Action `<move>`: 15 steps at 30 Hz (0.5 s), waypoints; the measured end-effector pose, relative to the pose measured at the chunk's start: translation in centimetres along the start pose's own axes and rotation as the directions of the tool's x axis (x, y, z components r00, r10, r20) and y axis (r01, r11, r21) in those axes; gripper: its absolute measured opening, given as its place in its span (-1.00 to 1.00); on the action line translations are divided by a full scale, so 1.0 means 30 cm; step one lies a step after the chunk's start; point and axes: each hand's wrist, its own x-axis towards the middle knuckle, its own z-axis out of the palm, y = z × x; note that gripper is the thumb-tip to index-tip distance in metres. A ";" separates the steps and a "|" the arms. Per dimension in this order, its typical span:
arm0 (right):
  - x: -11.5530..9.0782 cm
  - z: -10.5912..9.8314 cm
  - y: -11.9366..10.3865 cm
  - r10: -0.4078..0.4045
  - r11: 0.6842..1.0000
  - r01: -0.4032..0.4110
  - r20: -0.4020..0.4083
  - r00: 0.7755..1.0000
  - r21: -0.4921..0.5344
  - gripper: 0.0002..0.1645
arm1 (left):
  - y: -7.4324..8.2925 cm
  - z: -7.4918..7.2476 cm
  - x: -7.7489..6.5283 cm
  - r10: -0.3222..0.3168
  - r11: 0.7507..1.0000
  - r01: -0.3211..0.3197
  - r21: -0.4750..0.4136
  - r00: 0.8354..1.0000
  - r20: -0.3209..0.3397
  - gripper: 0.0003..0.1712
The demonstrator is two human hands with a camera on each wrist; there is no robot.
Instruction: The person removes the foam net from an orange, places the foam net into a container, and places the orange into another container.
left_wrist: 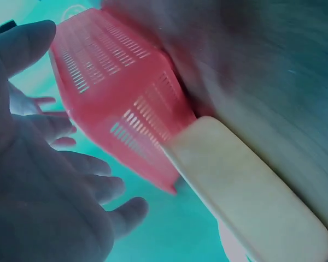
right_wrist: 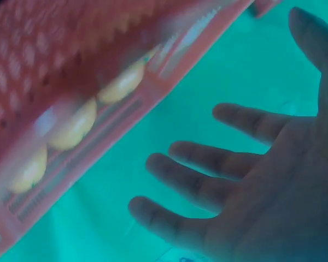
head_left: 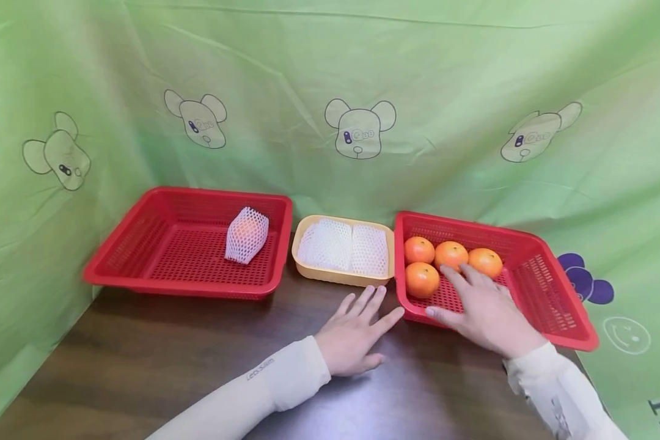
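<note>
My left hand (head_left: 354, 336) is over the table, its fingers straight and spread, just in front of the yellow tray (head_left: 335, 278). Inside that tray lie white foam net sleeves (head_left: 370, 250). Above the near side of the right red basket (head_left: 572, 293), my right hand (head_left: 489, 311) reaches out with fingers extended and holds nothing. Several oranges (head_left: 422, 280) sit at that basket's left end, close to the right fingertips. An orange in a foam net (head_left: 247, 235) rests in the left red basket (head_left: 159, 269). In the right wrist view the palm (right_wrist: 273, 191) is bare.
A brown wooden table (head_left: 198, 342) carries both baskets and the tray, which stands between them. Behind and beside it hangs a green curtain (head_left: 286, 110) printed with cartoon bear heads. The right basket's rim (head_left: 528, 235) lies close to the curtain.
</note>
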 end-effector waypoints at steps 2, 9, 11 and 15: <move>-0.031 0.018 -0.025 -0.023 1.000 0.023 -0.025 0.999 0.011 0.13 | -0.019 -0.011 -0.038 0.011 1.000 -0.011 0.001 1.000 -0.006 0.01; -0.077 0.073 -0.100 -0.036 0.997 0.039 -0.038 0.999 0.071 0.24 | -0.141 -0.053 -0.168 -0.048 0.998 0.045 -0.044 0.997 -0.062 0.04; -0.079 0.089 -0.115 -0.045 0.995 0.049 -0.042 0.998 0.089 0.26 | -0.181 -0.068 -0.196 -0.069 0.996 0.064 -0.062 0.994 -0.079 0.05; -0.073 0.126 -0.145 -0.079 0.990 0.086 -0.062 0.995 0.114 0.25 | -0.261 -0.103 -0.245 -0.130 0.990 0.124 -0.072 0.987 -0.089 0.05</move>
